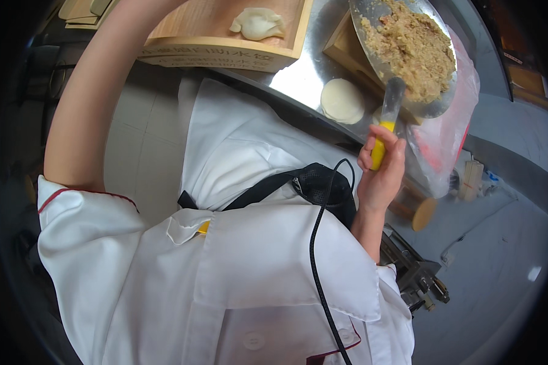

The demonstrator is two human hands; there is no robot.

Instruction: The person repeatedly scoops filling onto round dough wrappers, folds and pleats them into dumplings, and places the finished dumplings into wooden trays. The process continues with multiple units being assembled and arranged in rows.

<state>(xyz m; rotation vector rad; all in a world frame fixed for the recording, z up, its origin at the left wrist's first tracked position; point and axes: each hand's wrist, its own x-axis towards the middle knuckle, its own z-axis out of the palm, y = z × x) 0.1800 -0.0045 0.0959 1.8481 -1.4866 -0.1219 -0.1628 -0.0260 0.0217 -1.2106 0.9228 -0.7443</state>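
Note:
My right hand (383, 166) grips the yellow handle of a filling spatula (392, 100). The metal blade points up toward the front rim of a steel bowl (427, 109), over or against it; contact is hard to tell. Pale minced filling (411, 50) is heaped in this tilted bowl. Just left of the spatula, a stack of round dumpling wrappers (342, 100) lies on the steel table (301, 82). One folded dumpling (258, 23) rests in a wooden tray (219, 51). My left arm reaches up past the tray's left side, and the left hand is beyond the top edge, out of view.
The bowl leans over a wooden box (351, 50). A clear plastic bag with red parts (443, 146) hangs at the right. A black cord (317, 242) runs down my white jacket past a black waist pouch (322, 187). Metal equipment (415, 269) stands lower right.

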